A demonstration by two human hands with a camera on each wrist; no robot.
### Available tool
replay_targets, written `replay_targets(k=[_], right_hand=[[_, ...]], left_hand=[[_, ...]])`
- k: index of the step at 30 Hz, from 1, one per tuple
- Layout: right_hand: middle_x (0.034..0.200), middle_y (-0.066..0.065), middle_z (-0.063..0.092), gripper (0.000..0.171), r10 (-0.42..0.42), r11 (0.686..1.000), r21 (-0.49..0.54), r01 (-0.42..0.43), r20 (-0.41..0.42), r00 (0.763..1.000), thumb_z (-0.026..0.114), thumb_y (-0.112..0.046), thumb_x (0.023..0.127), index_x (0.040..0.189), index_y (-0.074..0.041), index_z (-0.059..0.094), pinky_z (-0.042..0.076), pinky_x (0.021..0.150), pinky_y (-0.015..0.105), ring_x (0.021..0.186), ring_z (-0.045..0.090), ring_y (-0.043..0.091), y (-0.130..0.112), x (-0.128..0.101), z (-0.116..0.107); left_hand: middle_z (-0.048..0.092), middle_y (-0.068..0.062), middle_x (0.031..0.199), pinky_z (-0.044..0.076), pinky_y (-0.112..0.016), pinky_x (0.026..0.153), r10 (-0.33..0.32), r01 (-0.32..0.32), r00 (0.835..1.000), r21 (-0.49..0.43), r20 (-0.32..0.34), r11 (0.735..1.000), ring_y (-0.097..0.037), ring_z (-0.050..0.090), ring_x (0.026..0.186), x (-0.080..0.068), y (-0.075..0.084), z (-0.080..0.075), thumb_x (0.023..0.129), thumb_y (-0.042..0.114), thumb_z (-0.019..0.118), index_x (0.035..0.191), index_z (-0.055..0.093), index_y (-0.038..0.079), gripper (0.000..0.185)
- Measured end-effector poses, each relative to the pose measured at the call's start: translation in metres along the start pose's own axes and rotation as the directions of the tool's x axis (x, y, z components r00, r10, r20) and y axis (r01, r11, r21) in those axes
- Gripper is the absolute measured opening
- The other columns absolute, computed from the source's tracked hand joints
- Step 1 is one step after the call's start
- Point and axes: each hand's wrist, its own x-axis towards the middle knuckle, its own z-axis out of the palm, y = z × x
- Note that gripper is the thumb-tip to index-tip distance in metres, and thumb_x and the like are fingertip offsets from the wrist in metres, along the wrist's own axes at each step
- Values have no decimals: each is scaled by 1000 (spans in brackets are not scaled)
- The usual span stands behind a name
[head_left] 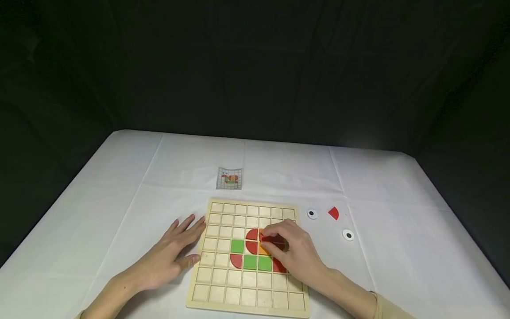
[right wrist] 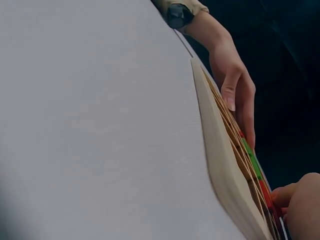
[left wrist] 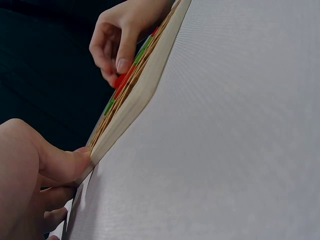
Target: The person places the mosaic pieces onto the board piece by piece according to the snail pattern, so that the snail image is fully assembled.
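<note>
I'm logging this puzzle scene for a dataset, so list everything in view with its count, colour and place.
Grid board: one, pale wood, on the table at front centre.
Green squares: three, in the board's middle cells.
Red curved pieces: several in the board, around the green ones; the exact count is hidden by the hand.
Orange piece: one, partly hidden under the right hand.
Loose red piece: one, on the cloth to the right of the board.
Googly eyes: two, white with black pupils, to the right of the board.
Pattern card: one, small, behind the board.
Tablecloth: one, white.
Left hand: flat against the board's left edge.
Right hand: pinches a red piece over the board.
</note>
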Motion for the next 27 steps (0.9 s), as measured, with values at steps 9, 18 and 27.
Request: replay_targets(k=[9, 18, 27], right_hand=[[95, -11, 74, 21, 0, 999, 32, -1, 40, 999, 84, -10, 79, 95, -18, 74, 56, 73, 20, 88, 61, 6, -5, 13, 13], [94, -11, 74, 16, 5, 999, 46, -8, 70, 998, 83, -9, 81, 91, -18, 74, 55, 74, 19, 86, 61, 4, -9, 24, 23], [91, -9, 74, 13, 25, 999, 28, -27, 73, 997, 83, -12, 81, 91, -16, 76, 53, 65, 18, 81, 61, 5, -11, 31, 31]], left_hand=[[28, -2, 164, 3, -53, 126, -5, 5, 1000, -11, 6, 1000, -29, 14, 155, 0, 0, 0, 93, 21, 68, 153, 37, 5, 69], [28, -2, 164, 3, -50, 127, 0, 0, 1000, -12, -3, 1000, -28, 13, 155, 1, -1, 1, 93, 20, 69, 154, 37, 6, 70], [26, 0, 164, 4, -51, 126, -2, 2, 1000, -4, 6, 1000, -28, 13, 155, 1, -2, 2, 94, 21, 68, 155, 36, 8, 71]])
